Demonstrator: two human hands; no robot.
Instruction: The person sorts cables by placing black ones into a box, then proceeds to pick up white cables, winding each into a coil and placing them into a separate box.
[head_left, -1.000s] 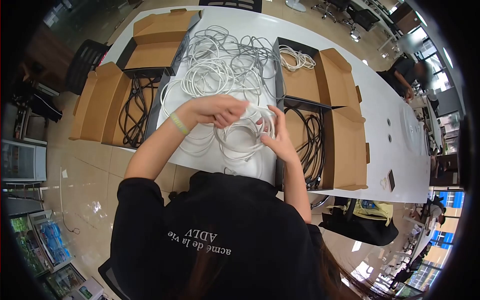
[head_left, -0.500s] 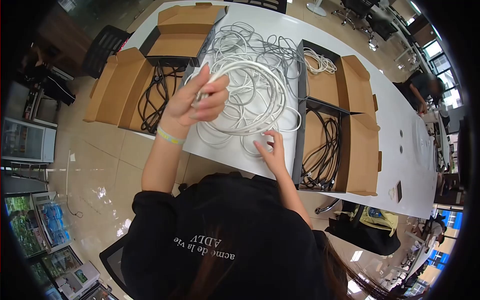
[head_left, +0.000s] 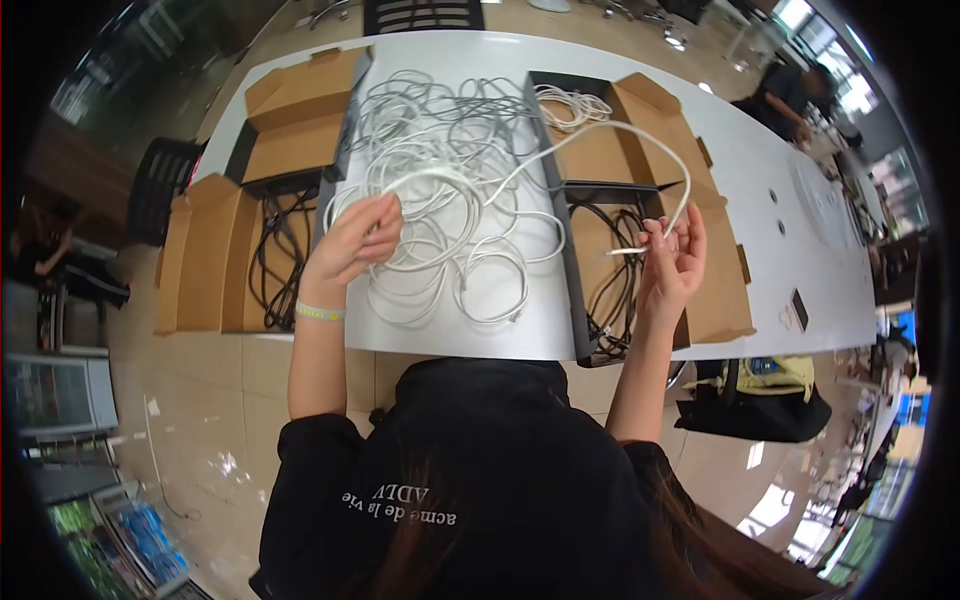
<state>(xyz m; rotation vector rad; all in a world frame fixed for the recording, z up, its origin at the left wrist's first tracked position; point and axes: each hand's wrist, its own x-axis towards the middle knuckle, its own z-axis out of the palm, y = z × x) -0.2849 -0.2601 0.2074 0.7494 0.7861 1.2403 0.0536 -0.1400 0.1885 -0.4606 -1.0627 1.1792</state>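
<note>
My left hand (head_left: pixel 352 240) grips a coiled bundle of white cable (head_left: pixel 430 200) raised above the white table (head_left: pixel 800 260). One strand of that white cable arcs up and over to my right hand (head_left: pixel 672 262), which pinches its free end above the box of black cables (head_left: pixel 610 275). A loose tangle of white and grey cables (head_left: pixel 440 120) lies on the table between the boxes, under and beyond both hands.
Open cardboard boxes flank the pile: one at far left (head_left: pixel 300 110), one with black cables at near left (head_left: pixel 275 255), one with a small white coil at far right (head_left: pixel 590 130). A black bag (head_left: pixel 755 400) sits below the table's right end. Another person (head_left: pixel 785 95) sits at far right.
My right hand left the table and pulled one end of the white cable out to the right, above the black-cable box. My left hand lowered a little with the coil.
</note>
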